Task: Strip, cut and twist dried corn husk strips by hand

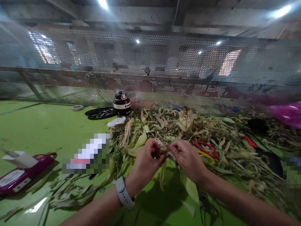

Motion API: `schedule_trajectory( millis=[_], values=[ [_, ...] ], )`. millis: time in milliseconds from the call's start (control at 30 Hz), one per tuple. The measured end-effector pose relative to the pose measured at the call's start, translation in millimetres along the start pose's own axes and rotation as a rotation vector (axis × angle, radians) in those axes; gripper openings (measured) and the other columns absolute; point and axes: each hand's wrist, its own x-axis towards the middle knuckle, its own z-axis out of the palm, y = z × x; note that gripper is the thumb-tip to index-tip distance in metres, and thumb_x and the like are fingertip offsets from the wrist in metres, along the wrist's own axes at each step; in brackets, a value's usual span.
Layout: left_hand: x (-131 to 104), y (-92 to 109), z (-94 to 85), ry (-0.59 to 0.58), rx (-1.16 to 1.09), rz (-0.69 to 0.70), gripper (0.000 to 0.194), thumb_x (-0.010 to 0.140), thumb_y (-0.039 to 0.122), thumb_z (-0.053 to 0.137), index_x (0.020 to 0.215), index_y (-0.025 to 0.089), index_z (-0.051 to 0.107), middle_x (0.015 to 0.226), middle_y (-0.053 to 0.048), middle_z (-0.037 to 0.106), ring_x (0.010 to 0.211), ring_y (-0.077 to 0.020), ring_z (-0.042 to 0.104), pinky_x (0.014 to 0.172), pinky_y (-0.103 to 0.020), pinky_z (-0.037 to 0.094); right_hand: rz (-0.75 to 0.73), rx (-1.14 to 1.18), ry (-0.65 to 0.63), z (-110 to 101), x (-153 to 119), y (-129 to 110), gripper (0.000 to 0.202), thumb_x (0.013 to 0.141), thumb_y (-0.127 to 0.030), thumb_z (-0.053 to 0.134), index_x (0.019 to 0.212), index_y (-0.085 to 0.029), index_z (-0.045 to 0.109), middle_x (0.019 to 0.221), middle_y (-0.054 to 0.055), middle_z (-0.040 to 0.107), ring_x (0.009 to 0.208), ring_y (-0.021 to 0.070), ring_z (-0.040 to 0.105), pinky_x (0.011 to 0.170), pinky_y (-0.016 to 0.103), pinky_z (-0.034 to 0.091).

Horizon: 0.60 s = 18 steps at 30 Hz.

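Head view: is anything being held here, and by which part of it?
The left grip and right grip appear to pinch a thin, pale plant strip between them; which part of it, I cannot tell.

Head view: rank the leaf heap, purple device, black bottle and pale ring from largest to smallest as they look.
1. Leaf heap
2. Purple device, cut off by the frame edge
3. Black bottle
4. Pale ring

The device sits nearer the camera than the bottle, so true sizes may differ.
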Motion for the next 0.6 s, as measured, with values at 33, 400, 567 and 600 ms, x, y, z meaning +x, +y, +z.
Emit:
schedule_trajectory(
  millis=[33, 400, 567, 600],
  values=[
    [-0.3, 0.0, 0.5, 0.013, 0.036, 0.021, 0.023, 0.073, 0.024, 0.062, 0.074, 0.021, 0.038, 0.061, 0.007, 0.044, 0.055, -0.009, 0.043, 0.051, -0.02, 0.033, 0.055, 0.061, -0.015, 1.6, -0.1, 2.3, 0.027, 0.09, -0.038, 0.044, 0.07, -0.02, 0.05, 0.061, -0.001, 0.056, 0.061, 0.0137, 0.053, 0.058, 0.023, 0.037],
    [-3.6, 3.9, -8.8, -0.129, 0.259, 0.239, 0.007, 0.08, 0.022, 0.052, 0.078, 0.02, 0.046, 0.067, 0.002, 0.051, 0.056, -0.012, 0.046, 0.053, -0.024, 0.03, 0.046, 0.196, -0.169, -7.9, 7.8, 0.6, 0.01, 0.077, -0.022, 0.055, 0.067, -0.018, 0.053, 0.066, -0.001, 0.055, 0.065, 0.0134, 0.05, 0.062, 0.025, 0.039],
    [1.1, 9.6, -10.7, -0.264, 0.048, 0.1, 0.023, 0.079, 0.017, 0.053, 0.101, 0.019, 0.048, 0.075, 0.0, 0.059, 0.068, -0.0143, 0.055, 0.061, -0.024, 0.04, 0.117, 0.316, -0.065, -17.4, 14.3, 3.7, 0.015, 0.077, -0.031, 0.059, 0.07, -0.018, 0.058, 0.072, 0.001, 0.056, 0.071, 0.015, 0.051, 0.068, 0.028, 0.04],
    [2.0, 10.8, -11.2, -0.315, -0.001, 0.071, 0.022, 0.079, 0.017, 0.054, 0.1, 0.019, 0.051, 0.077, -0.001, 0.06, 0.071, -0.0148, 0.056, 0.064, -0.024, 0.041, 0.15, 0.381, -0.07, -17.8, 14.9, 4.7, 0.016, 0.078, -0.033, 0.059, 0.071, -0.018, 0.058, 0.07, 0.0, 0.055, 0.068, 0.014, 0.051, 0.066, 0.027, 0.041]
  ],
)
